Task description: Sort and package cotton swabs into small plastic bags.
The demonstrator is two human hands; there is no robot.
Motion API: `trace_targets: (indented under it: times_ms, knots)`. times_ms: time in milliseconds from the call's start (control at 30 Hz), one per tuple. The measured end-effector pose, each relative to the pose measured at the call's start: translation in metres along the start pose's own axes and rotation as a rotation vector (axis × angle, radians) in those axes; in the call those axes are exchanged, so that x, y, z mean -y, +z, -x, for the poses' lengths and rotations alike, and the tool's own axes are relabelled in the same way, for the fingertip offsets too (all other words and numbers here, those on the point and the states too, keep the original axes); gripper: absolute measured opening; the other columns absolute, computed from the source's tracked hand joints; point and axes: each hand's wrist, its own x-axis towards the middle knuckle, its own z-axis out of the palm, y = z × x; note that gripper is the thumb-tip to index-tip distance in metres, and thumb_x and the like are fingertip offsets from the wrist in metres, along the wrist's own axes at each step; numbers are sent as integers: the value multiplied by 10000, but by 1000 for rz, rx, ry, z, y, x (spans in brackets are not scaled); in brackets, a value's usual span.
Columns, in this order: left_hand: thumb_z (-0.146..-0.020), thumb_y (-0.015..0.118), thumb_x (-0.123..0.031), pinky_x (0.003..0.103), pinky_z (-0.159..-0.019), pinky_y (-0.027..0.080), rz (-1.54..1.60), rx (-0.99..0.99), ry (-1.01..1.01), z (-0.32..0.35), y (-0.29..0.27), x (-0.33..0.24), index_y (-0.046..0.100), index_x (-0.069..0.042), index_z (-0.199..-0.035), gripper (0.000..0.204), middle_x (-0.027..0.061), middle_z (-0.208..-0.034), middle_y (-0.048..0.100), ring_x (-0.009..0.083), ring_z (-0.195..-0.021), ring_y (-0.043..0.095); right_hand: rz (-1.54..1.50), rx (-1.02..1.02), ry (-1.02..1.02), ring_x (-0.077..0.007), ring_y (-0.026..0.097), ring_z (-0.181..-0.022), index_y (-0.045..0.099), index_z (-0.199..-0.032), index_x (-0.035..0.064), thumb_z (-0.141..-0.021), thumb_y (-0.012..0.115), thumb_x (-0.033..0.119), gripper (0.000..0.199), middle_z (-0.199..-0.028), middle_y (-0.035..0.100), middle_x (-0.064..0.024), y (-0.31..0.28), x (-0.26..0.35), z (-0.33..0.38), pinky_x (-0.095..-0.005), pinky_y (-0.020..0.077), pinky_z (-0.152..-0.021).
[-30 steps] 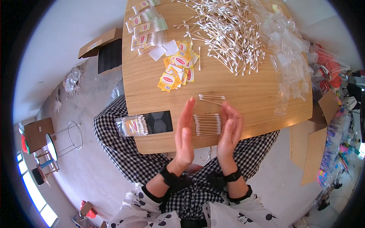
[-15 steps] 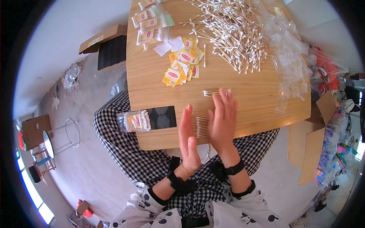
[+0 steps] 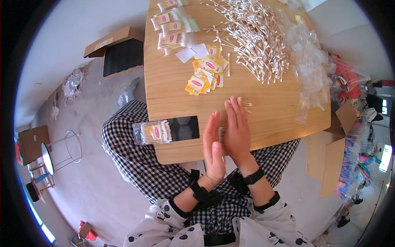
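Note:
My left hand [image 3: 214, 150] and my right hand [image 3: 237, 133] stand on edge near the table's front, fingers stretched out and palms facing each other. Between them lies a row of cotton swabs [image 3: 222, 135], mostly hidden by the right hand; whether the palms touch it I cannot tell. A few loose swabs [image 3: 247, 104] stick out beside my right fingertips. To the left, a clear bag of swabs with a yellow card [image 3: 154, 132] lies at the table edge, against a black pad [image 3: 184, 128].
A big heap of loose swabs [image 3: 263, 45] covers the far table. Left of it are yellow and white cards [image 3: 205, 74] and several filled swab bags [image 3: 170, 40]. Clear plastic bags [image 3: 308, 70] lie along the right edge. An open carton [image 3: 333, 164] stands at the right.
My hands have come closer together around the row of swabs, and less of it shows. My right fingers have moved left across the loose swabs. The whole view has shifted slightly.

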Motion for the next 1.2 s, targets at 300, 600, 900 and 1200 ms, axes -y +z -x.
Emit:
trace_targets:
  times_ms: [300, 600, 900, 1200]
  knots:
    - [-1040, 382, -442, 394, -1240, 114, 140, -116, -10, -32, -49, -8, 295, -35, -1532, 644, 183, -1594, 297, 269, -1499, 235, -76, -40, -95, -368, 311, -1459, 463, -1402, -16, -880, 477, -37, 523, -1513, 415, -193, 34, 48, -34, -527, 240, -1196]
    - [-1028, 366, -547, 408, -1237, 132, 60, -29, 68, -30, -43, -10, 267, 1, -1531, 750, 203, -1575, 311, 288, -1490, 249, -38, 45, -183, -340, 280, -1479, 443, -1423, -19, -950, 458, 86, 484, -1543, 379, -191, 36, 50, -38, -513, 248, -1194]
    - [-1041, 357, -518, 404, -1238, 132, 165, -87, 23, -31, -54, 4, 281, 5, -1525, 716, 199, -1574, 320, 284, -1490, 252, 43, 58, -174, -332, 293, -1475, 444, -1422, -12, -921, 466, 37, 504, -1536, 390, -185, 31, 55, -39, -512, 239, -1198]
    - [-1064, 401, -358, 443, -1213, 239, 172, -173, 274, -31, -71, -27, 387, 28, -1464, 557, 232, -1493, 430, 328, -1425, 377, 143, 29, -199, -330, 293, -1476, 428, -1429, -2, -898, 455, 9, 532, -1543, 376, -187, 39, 53, -40, -507, 244, -1199]
